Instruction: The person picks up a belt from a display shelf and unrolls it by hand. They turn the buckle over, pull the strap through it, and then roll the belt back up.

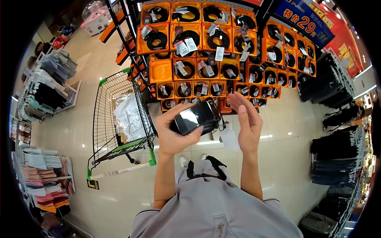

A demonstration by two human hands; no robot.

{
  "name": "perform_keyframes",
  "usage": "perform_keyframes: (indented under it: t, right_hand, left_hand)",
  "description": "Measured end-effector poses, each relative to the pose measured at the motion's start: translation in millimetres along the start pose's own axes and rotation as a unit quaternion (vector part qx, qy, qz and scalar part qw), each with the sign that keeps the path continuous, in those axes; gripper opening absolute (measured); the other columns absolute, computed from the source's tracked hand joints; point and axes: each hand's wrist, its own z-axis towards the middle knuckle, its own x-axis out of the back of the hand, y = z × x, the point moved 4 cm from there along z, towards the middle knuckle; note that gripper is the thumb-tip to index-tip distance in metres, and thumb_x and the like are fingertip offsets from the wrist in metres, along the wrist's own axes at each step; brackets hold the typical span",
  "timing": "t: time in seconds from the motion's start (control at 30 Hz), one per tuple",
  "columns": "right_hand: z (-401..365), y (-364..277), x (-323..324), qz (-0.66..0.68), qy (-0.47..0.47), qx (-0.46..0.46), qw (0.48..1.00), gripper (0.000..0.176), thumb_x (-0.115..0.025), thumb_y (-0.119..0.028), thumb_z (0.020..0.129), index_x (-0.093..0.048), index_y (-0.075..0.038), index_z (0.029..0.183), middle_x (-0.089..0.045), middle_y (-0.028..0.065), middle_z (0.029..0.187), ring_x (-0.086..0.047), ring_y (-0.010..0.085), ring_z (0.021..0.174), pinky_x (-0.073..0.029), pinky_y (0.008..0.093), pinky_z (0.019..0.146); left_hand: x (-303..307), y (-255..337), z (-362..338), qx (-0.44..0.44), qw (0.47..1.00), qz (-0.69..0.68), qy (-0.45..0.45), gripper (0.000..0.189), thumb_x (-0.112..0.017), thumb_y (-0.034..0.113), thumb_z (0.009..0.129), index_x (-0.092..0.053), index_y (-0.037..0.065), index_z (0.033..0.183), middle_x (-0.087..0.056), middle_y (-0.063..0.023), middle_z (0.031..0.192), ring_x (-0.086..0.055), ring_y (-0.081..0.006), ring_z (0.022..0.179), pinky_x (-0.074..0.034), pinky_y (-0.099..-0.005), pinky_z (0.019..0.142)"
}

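My left hand is closed around a coiled black belt in front of my chest. Light glints off the belt's smooth, flat face. From its right end hangs a dark cord, with a blurred white tag below. To the right, my right hand is raised with its fingers stretched out, beside the belt and tag and holding nothing. Beyond both hands stands a rack of orange boxes, most holding coiled black belts with tags.
A shopping cart with a plastic-wrapped white item stands at my left. Folded clothes are stacked on the far left. Dark trousers hang along the right side. A blue price sign tops the rack's right part.
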Motion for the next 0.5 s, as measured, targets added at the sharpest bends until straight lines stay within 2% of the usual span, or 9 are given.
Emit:
perform_keyframes:
  t: [0.03, 0.07, 0.13, 0.17, 0.2, 0.27, 0.4, 0.43, 0.5]
  right_hand:
    - [-3.1, 0.6, 1.3, -0.002, 0.003, -0.007, 1.0, 0.034, -0.056, -0.016, 0.102, -0.058, 0.004, 0.131, -0.065, 0.0126, 0.124, -0.06, 0.0204, 0.117, -0.045, 0.0339, 0.102]
    - [-7.3, 2.5, 2.0, -0.005, 0.007, -0.007, 1.0, 0.034, -0.056, -0.016, 0.102, -0.058, 0.004, 0.131, -0.065, 0.0126, 0.124, -0.06, 0.0204, 0.117, -0.045, 0.0339, 0.102]
    - [-18.3, 10.5, 5.0, -0.02, 0.002, -0.03, 0.999, 0.034, -0.057, -0.017, 0.102, -0.059, 0.003, 0.129, -0.065, 0.012, 0.124, -0.06, 0.0201, 0.116, -0.045, 0.0339, 0.102]
    - [-22.5, 13.9, 3.8, -0.031, -0.002, -0.034, 0.999, 0.035, -0.057, -0.019, 0.102, -0.06, 0.003, 0.129, -0.065, 0.0115, 0.124, -0.061, 0.0197, 0.115, -0.045, 0.0334, 0.101]
    - [-26.5, 16.5, 0.0, -0.029, -0.002, -0.045, 0.999, 0.035, -0.054, -0.022, 0.104, -0.06, 0.003, 0.128, -0.065, 0.0121, 0.124, -0.062, 0.0205, 0.114, -0.046, 0.0339, 0.1]
    - [-32.3, 31.6, -5.9, 0.0, 0.004, -0.105, 0.994, 0.036, -0.051, -0.023, 0.105, -0.06, 0.003, 0.128, -0.066, 0.0127, 0.123, -0.063, 0.0217, 0.112, -0.048, 0.0342, 0.098]
    - [-42.0, 64.1, -19.1, 0.091, -0.015, -0.225, 0.97, 0.038, -0.049, -0.022, 0.105, -0.056, 0.005, 0.131, -0.067, 0.0159, 0.119, -0.065, 0.0232, 0.111, -0.05, 0.0354, 0.097]
    - [-43.4, 66.5, -20.4, 0.09, -0.012, -0.224, 0.97, 0.038, -0.049, -0.022, 0.105, -0.056, 0.005, 0.131, -0.067, 0.0159, 0.119, -0.065, 0.0232, 0.111, -0.05, 0.0354, 0.097]
    - [-49.0, 68.5, -28.8, 0.23, -0.086, -0.224, 0.943, 0.042, -0.052, -0.023, 0.104, -0.05, 0.005, 0.135, -0.066, 0.0165, 0.118, -0.065, 0.0248, 0.11, -0.05, 0.0362, 0.097]
  left_hand:
    - [10.1, -13.7, -4.7, 0.027, 0.998, -0.05, 0.029, 0.049, -0.081, 0.009, 0.063, -0.068, -0.008, 0.107, -0.068, -0.0057, 0.088, -0.062, -0.0099, 0.083, -0.051, -0.0243, 0.077]
    - [17.2, -27.7, -9.4, 0.092, 0.989, -0.105, 0.047, 0.048, -0.078, 0.006, 0.069, -0.066, -0.009, 0.113, -0.068, -0.0062, 0.087, -0.062, -0.0107, 0.073, -0.052, -0.0243, 0.067]
    - [18.8, -33.5, -7.5, 0.184, 0.939, -0.284, 0.068, 0.044, -0.072, 0.002, 0.076, -0.063, -0.008, 0.118, -0.066, -0.0058, 0.082, -0.058, -0.0117, 0.059, -0.049, -0.0249, 0.052]
    - [19.1, -37.6, -6.6, 0.197, 0.923, -0.32, 0.087, 0.04, -0.066, 0.003, 0.082, -0.061, -0.008, 0.12, -0.062, -0.0047, 0.076, -0.051, -0.0124, 0.048, -0.041, -0.0262, 0.041]
    - [20.9, -43.0, -6.8, 0.21, 0.91, -0.344, 0.096, 0.025, -0.064, 0.009, 0.085, -0.064, -0.005, 0.106, -0.059, -0.005, 0.073, -0.049, -0.012, 0.048, -0.04, -0.0258, 0.042]
    - [28.4, -63.1, -11.2, 0.26, 0.887, -0.366, 0.11, 0.015, -0.064, 0.014, 0.086, -0.062, 0.0, 0.091, -0.058, -0.0066, 0.072, -0.049, -0.0131, 0.049, -0.038, -0.0272, 0.042]
    - [18.9, -69.0, -11.9, 0.315, 0.863, -0.369, 0.14, 0.017, -0.062, 0.021, 0.085, -0.06, 0.005, 0.085, -0.062, -0.0082, 0.072, -0.047, -0.0132, 0.05, -0.036, -0.0261, 0.042]
    - [15.0, -70.8, -12.3, 0.322, 0.857, -0.375, 0.143, 0.018, -0.062, 0.022, 0.086, -0.06, 0.005, 0.084, -0.063, -0.0077, 0.072, -0.047, -0.0137, 0.05, -0.036, -0.0263, 0.042]
    - [10.7, -75.9, -12.4, 0.33, 0.845, -0.399, 0.132, 0.018, -0.064, 0.021, 0.086, -0.06, 0.005, 0.083, -0.061, -0.0067, 0.071, -0.051, -0.0155, 0.051, -0.039, -0.029, 0.043]
